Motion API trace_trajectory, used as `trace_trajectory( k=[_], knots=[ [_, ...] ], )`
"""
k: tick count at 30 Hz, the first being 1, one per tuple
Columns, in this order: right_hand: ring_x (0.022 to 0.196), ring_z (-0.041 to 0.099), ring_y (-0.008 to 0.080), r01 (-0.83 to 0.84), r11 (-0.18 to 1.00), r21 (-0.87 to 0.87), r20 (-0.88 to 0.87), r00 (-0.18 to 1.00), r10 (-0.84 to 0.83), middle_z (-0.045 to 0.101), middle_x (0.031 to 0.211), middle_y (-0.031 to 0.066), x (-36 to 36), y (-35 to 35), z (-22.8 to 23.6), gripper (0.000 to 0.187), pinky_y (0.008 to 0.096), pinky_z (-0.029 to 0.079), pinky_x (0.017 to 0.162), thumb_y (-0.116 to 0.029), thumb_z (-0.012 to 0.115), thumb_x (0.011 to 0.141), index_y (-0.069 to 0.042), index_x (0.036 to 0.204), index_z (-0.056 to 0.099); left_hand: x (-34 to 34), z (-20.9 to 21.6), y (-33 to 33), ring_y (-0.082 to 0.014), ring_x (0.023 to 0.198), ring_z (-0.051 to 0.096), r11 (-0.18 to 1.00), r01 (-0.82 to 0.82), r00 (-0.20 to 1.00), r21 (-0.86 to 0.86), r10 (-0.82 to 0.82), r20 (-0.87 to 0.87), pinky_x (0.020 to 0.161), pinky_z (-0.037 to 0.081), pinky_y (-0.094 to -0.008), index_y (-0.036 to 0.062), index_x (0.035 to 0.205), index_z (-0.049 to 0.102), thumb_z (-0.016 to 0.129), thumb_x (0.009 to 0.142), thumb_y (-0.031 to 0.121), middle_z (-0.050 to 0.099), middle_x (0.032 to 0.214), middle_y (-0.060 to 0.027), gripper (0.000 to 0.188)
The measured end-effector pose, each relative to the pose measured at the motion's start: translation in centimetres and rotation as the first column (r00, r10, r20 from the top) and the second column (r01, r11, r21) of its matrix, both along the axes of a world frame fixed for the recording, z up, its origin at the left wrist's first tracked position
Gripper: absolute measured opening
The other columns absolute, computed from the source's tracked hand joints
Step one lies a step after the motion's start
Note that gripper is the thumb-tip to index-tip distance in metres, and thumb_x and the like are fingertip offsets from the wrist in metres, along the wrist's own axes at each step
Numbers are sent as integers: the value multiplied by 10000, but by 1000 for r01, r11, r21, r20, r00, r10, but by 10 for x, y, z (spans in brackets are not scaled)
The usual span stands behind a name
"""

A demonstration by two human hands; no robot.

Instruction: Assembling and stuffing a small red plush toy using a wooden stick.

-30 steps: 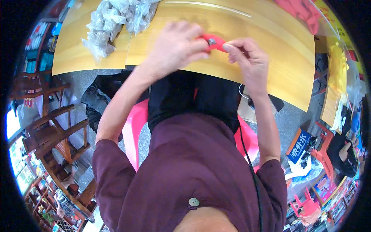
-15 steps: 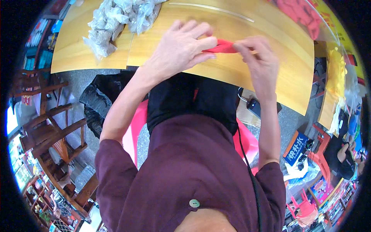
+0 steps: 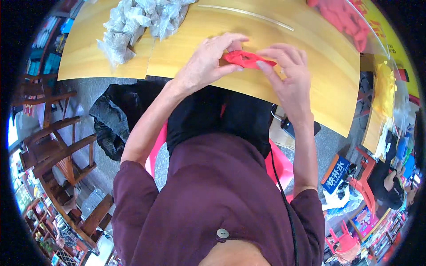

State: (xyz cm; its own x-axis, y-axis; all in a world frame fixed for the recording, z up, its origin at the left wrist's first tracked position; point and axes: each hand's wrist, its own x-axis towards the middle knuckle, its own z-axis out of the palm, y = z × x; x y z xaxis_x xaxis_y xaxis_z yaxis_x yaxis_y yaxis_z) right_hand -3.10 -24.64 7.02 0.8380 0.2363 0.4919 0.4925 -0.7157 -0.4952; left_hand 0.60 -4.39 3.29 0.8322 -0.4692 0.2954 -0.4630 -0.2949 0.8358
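Note:
A small red fabric piece, like a little pouch (image 3: 246, 60), is held between my two hands above the near part of the wooden table (image 3: 186, 57). Its upper side gapes, and something darker shows in the opening, too small to name. My left hand (image 3: 209, 60) grips its left end, thumb below and curled fingers above. At the right end, my right hand (image 3: 288, 71) pinches it between thumb and fingers. Beyond my left hand lies a heap of clear plastic bags (image 3: 133, 26) with greyish contents.
A thin pale stick (image 3: 246, 17) lies farther back on the table. More red fabric pieces (image 3: 341, 20) are piled at the far right. Below the table edge are a phone with a white cable (image 3: 288, 127) and a black bag (image 3: 113, 119). Wooden chairs (image 3: 62, 137) stand left.
The red pouch has gone from a stretched, narrow shape to a wider one with its opening showing. My right hand has moved slightly left and down, closer to my left hand.

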Motion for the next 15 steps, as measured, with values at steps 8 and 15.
trace_trajectory(
  k=[8, 15],
  knots=[
    [944, 542, 254, -57, 977, -204, 21, 998, 62, 603, 944, 75, 5, 10, -10, 187, 353, 456, 804, -189, 686, 792, -135, 968, 711, 3, -6, 4, -287, 994, 589, 984, 31, 989, 173, -56, 139, 879, 466, -371, 58, 1173, 594, 710, 792, 192, 621, 1046, -115, 420],
    [868, 535, 248, 26, 999, -21, -80, 996, -28, 592, 909, 64, 2, 7, -9, 188, 347, 428, 767, -249, 685, 806, -125, 943, 723, 5, -9, 2, -165, 981, 594, 998, 40, 991, -41, -45, -127, 809, 495, -290, 61, 1222, 560, 704, 807, 109, 625, 1085, -99, 441]
  ],
)
